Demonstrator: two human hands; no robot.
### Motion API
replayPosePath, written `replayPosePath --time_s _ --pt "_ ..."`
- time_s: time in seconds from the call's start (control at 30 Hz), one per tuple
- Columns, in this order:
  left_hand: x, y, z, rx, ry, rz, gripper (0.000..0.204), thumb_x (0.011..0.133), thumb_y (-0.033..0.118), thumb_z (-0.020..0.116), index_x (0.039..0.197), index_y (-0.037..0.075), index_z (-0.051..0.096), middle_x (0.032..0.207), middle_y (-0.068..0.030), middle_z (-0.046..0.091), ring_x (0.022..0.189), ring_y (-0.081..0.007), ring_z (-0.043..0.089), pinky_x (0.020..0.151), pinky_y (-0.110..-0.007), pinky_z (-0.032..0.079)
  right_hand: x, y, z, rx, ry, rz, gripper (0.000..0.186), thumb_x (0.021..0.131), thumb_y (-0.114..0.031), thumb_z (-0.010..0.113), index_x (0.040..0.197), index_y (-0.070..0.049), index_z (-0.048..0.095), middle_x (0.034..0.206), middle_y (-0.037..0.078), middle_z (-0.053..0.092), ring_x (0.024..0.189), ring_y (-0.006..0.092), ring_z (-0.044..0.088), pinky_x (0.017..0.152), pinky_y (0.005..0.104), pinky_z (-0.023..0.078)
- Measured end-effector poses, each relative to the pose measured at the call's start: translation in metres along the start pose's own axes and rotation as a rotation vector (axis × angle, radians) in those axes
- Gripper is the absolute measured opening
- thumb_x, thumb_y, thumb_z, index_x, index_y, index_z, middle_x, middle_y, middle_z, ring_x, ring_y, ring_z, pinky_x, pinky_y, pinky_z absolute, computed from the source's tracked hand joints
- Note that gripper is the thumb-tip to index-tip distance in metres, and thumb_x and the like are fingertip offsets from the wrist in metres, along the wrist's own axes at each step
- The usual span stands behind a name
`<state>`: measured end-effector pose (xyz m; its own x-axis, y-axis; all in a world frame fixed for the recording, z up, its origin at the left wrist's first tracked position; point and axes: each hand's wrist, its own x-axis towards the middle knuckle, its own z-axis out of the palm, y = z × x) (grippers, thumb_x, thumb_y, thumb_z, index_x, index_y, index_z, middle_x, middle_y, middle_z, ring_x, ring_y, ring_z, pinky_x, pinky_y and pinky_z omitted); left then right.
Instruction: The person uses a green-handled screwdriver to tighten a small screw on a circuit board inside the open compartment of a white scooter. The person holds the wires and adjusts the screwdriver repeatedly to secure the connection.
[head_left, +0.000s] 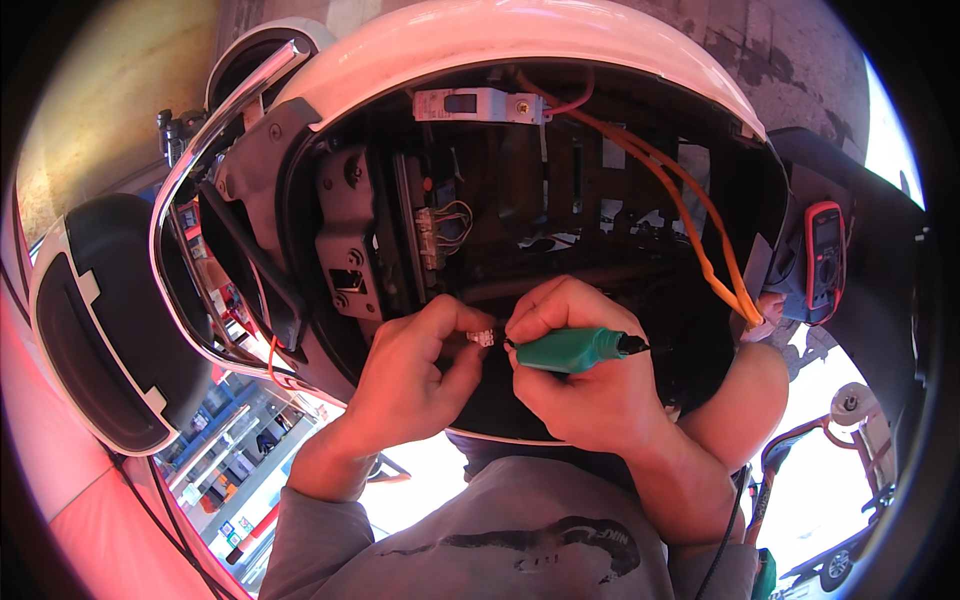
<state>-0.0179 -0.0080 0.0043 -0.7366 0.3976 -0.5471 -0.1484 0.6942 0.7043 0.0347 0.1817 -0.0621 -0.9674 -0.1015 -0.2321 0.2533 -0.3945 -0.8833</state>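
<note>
Pinched between the thumb and fingers of my left hand point(415, 375) is a small pale connector point(484, 338). My right hand point(600, 390) is closed around a thick green-handled tool point(565, 350) with a black butt end. The tool's working end points left toward the connector, a short gap away; my fingers hide most of that tip, so its exact kind is unclear. Both hands are over the near edge of an open vehicle compartment point(560, 200) with a dark interior.
A white breaker switch point(478, 105) hangs at the compartment's far rim, with orange cables point(690, 205) running right. Thin wires enter a connector block point(430, 238) on the left. A red multimeter point(825, 262) rests at the right. A black seat point(125, 320) is far left.
</note>
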Motion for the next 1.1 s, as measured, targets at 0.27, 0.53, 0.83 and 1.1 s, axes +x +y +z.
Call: replayPosePath --time_s 0.27,0.53,0.83,1.1 --pt "-0.0013 0.0003 -0.0004 -0.015 0.015 -0.045 0.020 0.088 -0.010 0.069 0.106 -0.004 0.061 0.094 -0.0156 0.075 0.085 -0.0246 0.079 0.070 -0.031 0.060 0.0000 -0.0002 0.0044 0.030 0.049 0.030 0.026 0.077 0.015 0.071 0.097 -0.001 0.064 0.098 0.011 0.068 0.089 0.0168 0.068 0.079 0.0287 0.055" --pt "-0.0012 -0.0007 0.0009 -0.018 0.029 -0.032 0.020 0.088 -0.010 0.069 0.105 -0.004 0.062 0.094 -0.0157 0.075 0.085 -0.0243 0.079 0.069 -0.032 0.060 0.0011 0.0005 0.0040 0.009 0.020 0.023 0.026 0.078 0.016 0.072 0.096 0.000 0.063 0.096 0.011 0.069 0.090 0.0163 0.068 0.079 0.0287 0.055" --pt "-0.0006 -0.0039 0.0026 0.006 0.050 0.008 0.022 0.085 -0.010 0.069 0.104 -0.002 0.063 0.095 -0.0142 0.075 0.082 -0.0261 0.077 0.070 -0.033 0.060 0.0005 0.0024 0.0069 0.064 0.062 0.070 0.027 0.074 0.010 0.072 0.098 -0.002 0.068 0.095 0.009 0.071 0.089 0.0237 0.069 0.081 0.0334 0.054" --pt "-0.0004 -0.0048 0.0028 0.014 0.053 0.017 0.023 0.085 -0.011 0.070 0.105 -0.003 0.063 0.094 -0.0151 0.075 0.082 -0.0264 0.078 0.070 -0.033 0.060 0.0004 0.0029 0.0079 0.057 0.068 0.072 0.027 0.075 0.010 0.072 0.098 -0.002 0.068 0.095 0.009 0.071 0.089 0.0245 0.069 0.081 0.0341 0.054"
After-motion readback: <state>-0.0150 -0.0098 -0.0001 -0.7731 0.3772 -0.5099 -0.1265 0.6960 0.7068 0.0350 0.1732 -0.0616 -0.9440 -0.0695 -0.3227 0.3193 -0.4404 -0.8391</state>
